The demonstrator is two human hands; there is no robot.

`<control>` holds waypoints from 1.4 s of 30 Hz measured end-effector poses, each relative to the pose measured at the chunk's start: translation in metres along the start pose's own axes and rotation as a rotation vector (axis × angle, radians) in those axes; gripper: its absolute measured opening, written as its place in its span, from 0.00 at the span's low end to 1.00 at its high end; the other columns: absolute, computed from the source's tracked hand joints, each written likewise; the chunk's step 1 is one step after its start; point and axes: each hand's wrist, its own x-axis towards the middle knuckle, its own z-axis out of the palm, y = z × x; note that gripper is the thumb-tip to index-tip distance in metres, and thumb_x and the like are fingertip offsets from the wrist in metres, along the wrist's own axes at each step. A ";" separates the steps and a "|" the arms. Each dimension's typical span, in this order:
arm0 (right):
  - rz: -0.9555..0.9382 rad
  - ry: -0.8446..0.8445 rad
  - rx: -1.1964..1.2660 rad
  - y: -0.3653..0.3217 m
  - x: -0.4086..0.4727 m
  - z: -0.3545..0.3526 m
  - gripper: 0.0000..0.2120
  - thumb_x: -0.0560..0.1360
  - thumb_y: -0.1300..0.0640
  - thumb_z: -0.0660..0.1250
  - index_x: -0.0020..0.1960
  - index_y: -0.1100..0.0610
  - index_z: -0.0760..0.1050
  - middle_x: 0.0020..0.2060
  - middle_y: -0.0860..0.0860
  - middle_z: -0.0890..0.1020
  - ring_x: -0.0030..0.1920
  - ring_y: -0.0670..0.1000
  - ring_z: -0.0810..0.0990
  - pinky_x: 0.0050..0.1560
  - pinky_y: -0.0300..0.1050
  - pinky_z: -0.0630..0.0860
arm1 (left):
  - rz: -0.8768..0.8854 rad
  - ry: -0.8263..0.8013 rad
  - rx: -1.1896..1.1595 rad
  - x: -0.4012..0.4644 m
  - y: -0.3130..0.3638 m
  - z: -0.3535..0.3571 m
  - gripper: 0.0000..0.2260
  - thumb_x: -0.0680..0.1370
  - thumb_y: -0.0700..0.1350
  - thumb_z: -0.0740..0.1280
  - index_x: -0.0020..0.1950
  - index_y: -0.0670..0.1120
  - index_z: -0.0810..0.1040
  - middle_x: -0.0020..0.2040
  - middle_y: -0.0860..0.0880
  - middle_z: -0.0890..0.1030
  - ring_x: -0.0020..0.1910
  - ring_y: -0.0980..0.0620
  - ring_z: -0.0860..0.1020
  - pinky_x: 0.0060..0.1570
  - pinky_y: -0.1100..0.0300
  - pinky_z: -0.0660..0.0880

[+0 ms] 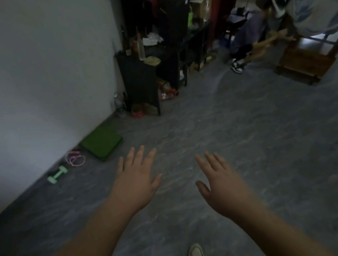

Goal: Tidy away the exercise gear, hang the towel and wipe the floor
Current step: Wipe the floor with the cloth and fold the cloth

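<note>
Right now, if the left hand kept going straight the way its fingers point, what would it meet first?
Probably bare grey floor. The left hand points up-frame, right of the green mat; further along stands the black shelf unit, though depth is unclear.

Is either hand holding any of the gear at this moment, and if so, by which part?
Nothing is held. The left hand and right hand are both open over the floor.

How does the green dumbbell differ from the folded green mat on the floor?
The dumbbell is pale mint green; the mat is dark green. The dumbbell is a short bar with thick ends; the mat is flat and rectangular. The dumbbell looks much smaller than the mat. Both lie on the grey floor beside the white wall, untouched by either hand.
</note>
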 end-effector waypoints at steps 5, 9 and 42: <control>-0.078 -0.009 -0.030 0.005 0.134 -0.037 0.33 0.81 0.40 0.54 0.81 0.45 0.44 0.81 0.49 0.48 0.80 0.52 0.44 0.79 0.52 0.50 | -0.052 0.026 -0.064 0.108 -0.030 -0.026 0.32 0.81 0.63 0.53 0.80 0.57 0.42 0.82 0.49 0.45 0.80 0.47 0.41 0.77 0.44 0.43; -0.073 -0.040 -0.067 0.014 0.247 -0.041 0.34 0.81 0.39 0.54 0.80 0.44 0.41 0.81 0.48 0.47 0.80 0.52 0.42 0.79 0.53 0.51 | -0.122 0.013 -0.067 0.208 -0.071 -0.028 0.32 0.81 0.63 0.53 0.80 0.57 0.42 0.82 0.48 0.44 0.80 0.45 0.41 0.77 0.42 0.43; -0.074 -0.150 0.015 0.087 1.136 -0.083 0.32 0.81 0.45 0.58 0.80 0.48 0.47 0.80 0.50 0.54 0.79 0.54 0.51 0.75 0.53 0.58 | -0.096 -0.182 -0.066 1.052 -0.263 -0.098 0.31 0.81 0.60 0.55 0.80 0.55 0.47 0.82 0.47 0.49 0.80 0.45 0.46 0.77 0.44 0.48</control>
